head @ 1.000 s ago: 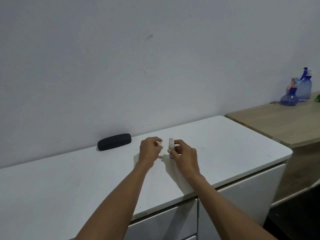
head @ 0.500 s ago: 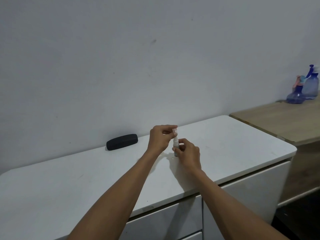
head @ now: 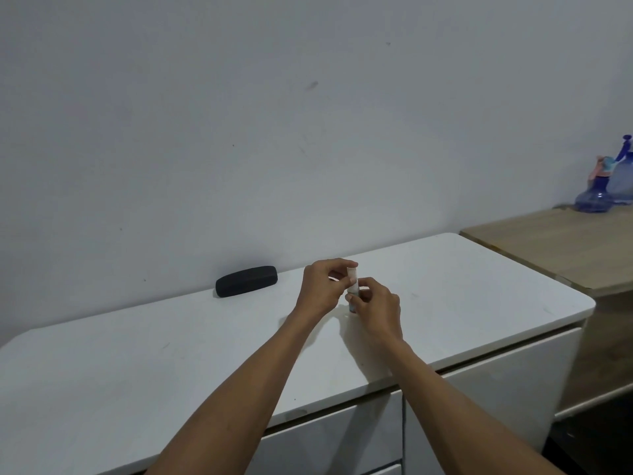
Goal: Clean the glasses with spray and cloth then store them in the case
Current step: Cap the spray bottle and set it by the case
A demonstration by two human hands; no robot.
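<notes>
A small white spray bottle (head: 352, 289) stands upright on the white cabinet top (head: 137, 354). My right hand (head: 376, 310) grips its lower body. My left hand (head: 322, 286) pinches the cap at the bottle's top with thumb and fingers. A black, closed glasses case (head: 246, 281) lies to the left near the wall, apart from both hands. No glasses or cloth are visible.
A lower wooden table (head: 561, 248) adjoins the cabinet on the right, with two blue spray bottles (head: 603, 186) at its far end by the wall. Drawer fronts (head: 329, 440) run under the cabinet's front edge.
My left hand moved from beside the bottle up onto its top, bringing the cap onto it. My right hand kept its hold on the bottle. The camera view shifted slightly.
</notes>
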